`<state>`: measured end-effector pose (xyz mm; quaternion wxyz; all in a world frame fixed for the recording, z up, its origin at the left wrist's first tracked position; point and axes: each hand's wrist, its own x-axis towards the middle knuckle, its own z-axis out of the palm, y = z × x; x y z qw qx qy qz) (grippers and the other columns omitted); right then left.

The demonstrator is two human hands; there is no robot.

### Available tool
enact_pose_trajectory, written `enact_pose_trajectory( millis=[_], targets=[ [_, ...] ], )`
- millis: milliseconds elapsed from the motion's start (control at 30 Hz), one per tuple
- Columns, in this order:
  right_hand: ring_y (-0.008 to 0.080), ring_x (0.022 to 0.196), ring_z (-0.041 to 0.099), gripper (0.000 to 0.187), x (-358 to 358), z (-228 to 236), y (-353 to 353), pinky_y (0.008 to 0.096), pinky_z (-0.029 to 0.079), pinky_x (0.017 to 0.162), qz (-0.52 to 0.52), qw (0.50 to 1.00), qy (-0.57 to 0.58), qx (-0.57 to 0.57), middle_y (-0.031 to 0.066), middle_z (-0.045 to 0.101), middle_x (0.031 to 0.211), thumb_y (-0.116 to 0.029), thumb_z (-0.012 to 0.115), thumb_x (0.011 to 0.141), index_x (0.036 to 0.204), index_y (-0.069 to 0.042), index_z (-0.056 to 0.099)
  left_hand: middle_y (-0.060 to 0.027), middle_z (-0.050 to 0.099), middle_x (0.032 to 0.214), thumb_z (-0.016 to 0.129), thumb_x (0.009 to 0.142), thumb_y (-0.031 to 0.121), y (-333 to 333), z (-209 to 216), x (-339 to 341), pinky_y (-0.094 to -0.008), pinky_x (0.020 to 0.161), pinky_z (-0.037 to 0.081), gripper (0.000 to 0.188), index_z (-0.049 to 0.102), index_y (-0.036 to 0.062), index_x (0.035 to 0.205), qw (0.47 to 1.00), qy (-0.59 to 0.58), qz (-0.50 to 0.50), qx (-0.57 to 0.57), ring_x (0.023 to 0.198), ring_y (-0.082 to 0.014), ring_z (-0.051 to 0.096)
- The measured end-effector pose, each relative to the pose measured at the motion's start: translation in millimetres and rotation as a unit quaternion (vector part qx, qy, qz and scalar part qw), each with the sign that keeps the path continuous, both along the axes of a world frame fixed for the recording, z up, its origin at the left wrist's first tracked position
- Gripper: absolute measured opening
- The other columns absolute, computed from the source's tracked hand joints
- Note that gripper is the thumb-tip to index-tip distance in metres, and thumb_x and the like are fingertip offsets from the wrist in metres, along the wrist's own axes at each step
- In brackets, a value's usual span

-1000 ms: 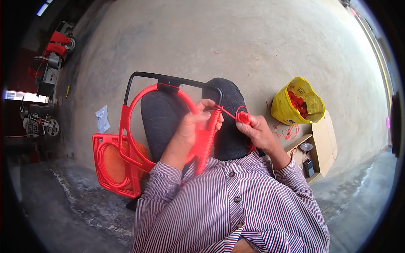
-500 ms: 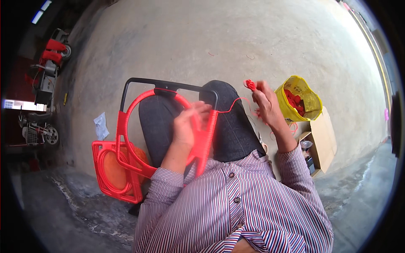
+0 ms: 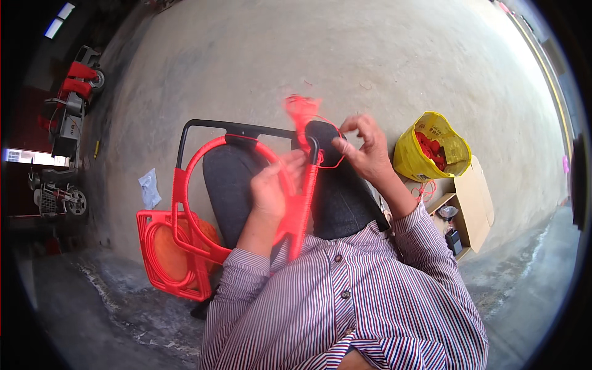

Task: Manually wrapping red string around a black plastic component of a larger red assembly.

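Along the left edge of the floor stand a parked vehicle with red seats point(image 3: 77, 86) and, nearer the person, another with a wire basket point(image 3: 48, 199). In from them lie a small yellow object point(image 3: 97, 148), too small to identify, and a crumpled pale plastic sheet point(image 3: 150, 188). Beside the person's left leg is a red square panel point(image 3: 147, 259) with an orange round piece point(image 3: 171, 243) in it, partly covered by the left side of a large frame point(image 3: 296, 213). This frame, black along its far edge, red elsewhere and with a red ring inside, lies across the lap, mostly over the left thigh point(image 3: 227, 179).

The left hand point(image 3: 268, 191) is at the frame's right side bar, fingers extended toward its black far corner. The ring crosses in front of the hand, so whether the fingers close on the bar cannot be told. Beyond that corner a red cord bundle point(image 3: 302, 110) is in the air, blurred. Red cord point(image 3: 333, 166) curves in a loop from the corner toward the right hand point(image 3: 372, 151), whose thumb and forefinger are parted beside it; contact is unclear.

Right of the right thigh point(image 3: 340, 203), a yellow bag point(image 3: 408, 154) holds red pieces point(image 3: 430, 150). Loose red strands point(image 3: 427, 190) lie against its near side, and next comes an open cardboard box point(image 3: 475, 206) with a clear bag point(image 3: 448, 212) and a black item point(image 3: 454, 240) inside.
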<state>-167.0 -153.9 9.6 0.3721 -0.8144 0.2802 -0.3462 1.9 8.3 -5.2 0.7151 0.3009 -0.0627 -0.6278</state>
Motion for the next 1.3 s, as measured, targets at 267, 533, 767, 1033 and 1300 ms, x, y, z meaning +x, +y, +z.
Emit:
enact_pose_trajectory(
  millis=[267,533,767,1033,1300],
  targets=[
    [0.0258,0.089,0.060,0.018,-5,-9,20,0.0348,0.048,0.081,0.084,0.990,0.015,0.110,0.0151,0.063,0.096,-0.017,0.064,0.084,0.086,0.000,0.065,-0.0245,0.055,0.125,0.053,0.085,0.031,-4,2,-7,-0.0397,0.095,0.047,0.058,0.048,-0.0109,0.125,0.998,-0.006,-0.044,0.034,0.112,-0.0304,0.056],
    [0.0190,0.053,0.053,0.021,-96,53,19,0.0372,0.049,0.066,0.147,0.799,-0.318,0.488,0.0082,0.055,0.064,-0.028,0.051,0.089,0.089,-0.010,0.041,-0.0272,0.061,0.108,0.052,0.088,0.020,1,-6,-3,-0.0415,0.080,0.054,0.039,0.054,-0.0015,0.121,0.993,0.006,-0.106,0.045,0.089,-0.0337,0.065],
    [0.0126,0.038,0.038,0.025,-181,108,57,0.0255,0.029,0.037,0.160,0.829,-0.326,0.425,0.0054,0.043,0.049,-0.019,0.057,0.090,0.081,-0.006,0.037,-0.0243,0.062,0.101,0.053,0.087,0.011,-1,-5,0,-0.0390,0.073,0.055,0.036,0.051,0.0043,0.122,0.996,-0.008,-0.079,0.041,0.083,-0.0304,0.065],
    [0.0021,0.045,0.030,0.018,-196,86,19,0.0209,0.029,0.040,-0.245,0.870,-0.226,0.362,-0.0029,0.049,0.065,-0.022,0.051,0.098,0.105,-0.006,0.052,-0.0234,0.063,0.093,0.051,0.089,0.016,-5,-2,7,-0.0387,0.071,0.055,0.029,0.051,0.0022,0.115,0.995,0.006,-0.072,0.064,0.078,-0.0306,0.065],
    [0.0155,0.086,0.062,0.030,-45,20,44,0.0302,0.050,0.071,0.327,0.909,0.140,0.217,0.0029,0.065,0.095,-0.009,0.062,0.085,0.114,-0.007,0.057,-0.0224,0.065,0.095,0.048,0.091,0.019,2,6,-2,-0.0389,0.076,0.051,0.027,0.055,-0.0002,0.108,0.995,0.002,-0.077,0.061,0.079,-0.0312,0.064]
  ],
)
